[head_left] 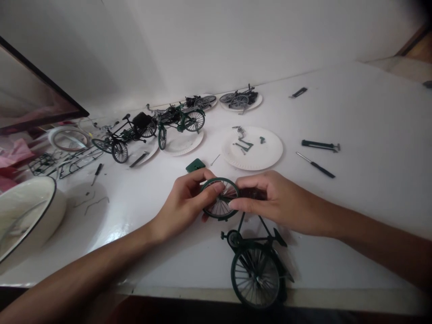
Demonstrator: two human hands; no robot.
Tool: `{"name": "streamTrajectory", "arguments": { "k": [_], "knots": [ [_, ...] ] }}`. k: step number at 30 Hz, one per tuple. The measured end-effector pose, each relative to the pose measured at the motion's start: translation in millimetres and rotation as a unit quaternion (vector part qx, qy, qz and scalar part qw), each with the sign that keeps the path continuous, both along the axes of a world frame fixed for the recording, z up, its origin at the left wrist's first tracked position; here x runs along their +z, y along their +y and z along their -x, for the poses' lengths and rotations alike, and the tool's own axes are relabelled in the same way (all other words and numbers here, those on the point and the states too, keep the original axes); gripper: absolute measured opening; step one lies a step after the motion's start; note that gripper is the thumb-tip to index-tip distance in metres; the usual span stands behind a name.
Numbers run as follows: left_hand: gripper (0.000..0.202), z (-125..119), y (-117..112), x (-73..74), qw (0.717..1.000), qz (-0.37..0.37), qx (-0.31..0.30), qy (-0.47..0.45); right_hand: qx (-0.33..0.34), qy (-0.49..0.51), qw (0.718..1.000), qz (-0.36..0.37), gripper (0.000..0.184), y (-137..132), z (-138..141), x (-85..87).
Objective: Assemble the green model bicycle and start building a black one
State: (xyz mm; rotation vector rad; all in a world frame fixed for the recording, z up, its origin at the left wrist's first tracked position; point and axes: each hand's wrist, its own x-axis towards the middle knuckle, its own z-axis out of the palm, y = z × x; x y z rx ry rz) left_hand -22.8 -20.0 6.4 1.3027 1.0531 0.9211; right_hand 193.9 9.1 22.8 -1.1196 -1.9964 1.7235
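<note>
Near the worktop [111, 234] edge, I pinch a green wheel [220, 209] in both hands.
Left hand [182, 209] and right hand [273, 200] curl around its rim, above the model bicycle [255, 274].

Head cam looks fwd & down, close above left hand [180, 209], right hand [273, 202] & white table [371, 112].

This looked like a home hobby desk: a white tabletop [354, 225] against a plain wall [236, 40], with paper plates [268, 153], model bicycles [254, 274] and a small screwdriver [320, 169].
</note>
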Motion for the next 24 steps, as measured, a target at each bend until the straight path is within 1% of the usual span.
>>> {"name": "streamTrajectory", "arguments": {
  "k": [4, 14, 19, 24],
  "knots": [
    [0.022, -0.9, 0.1, 0.4, 1.0, -0.007, 0.006, 0.012, 0.008, 0.005, 1.0, 0.0, 0.021, 0.5, -0.5, -1.7],
    [0.024, -3.0, -1.5, 6.1, 1.0, 0.0, 0.006, 0.031, 0.016, -0.007, 1.0, -0.017, 0.027, -0.4, 0.2, 1.3],
    [0.027, -2.2, -0.9, 5.3, 0.999, 0.011, -0.002, 0.036, 0.014, 0.014, 1.0, -0.024, 0.027, 0.1, -0.7, -0.4],
    [0.026, -2.5, -1.1, 7.2, 0.999, 0.021, -0.008, 0.031, 0.011, 0.022, 1.0, -0.012, 0.025, -0.1, -0.7, 0.0]
  ]
}}
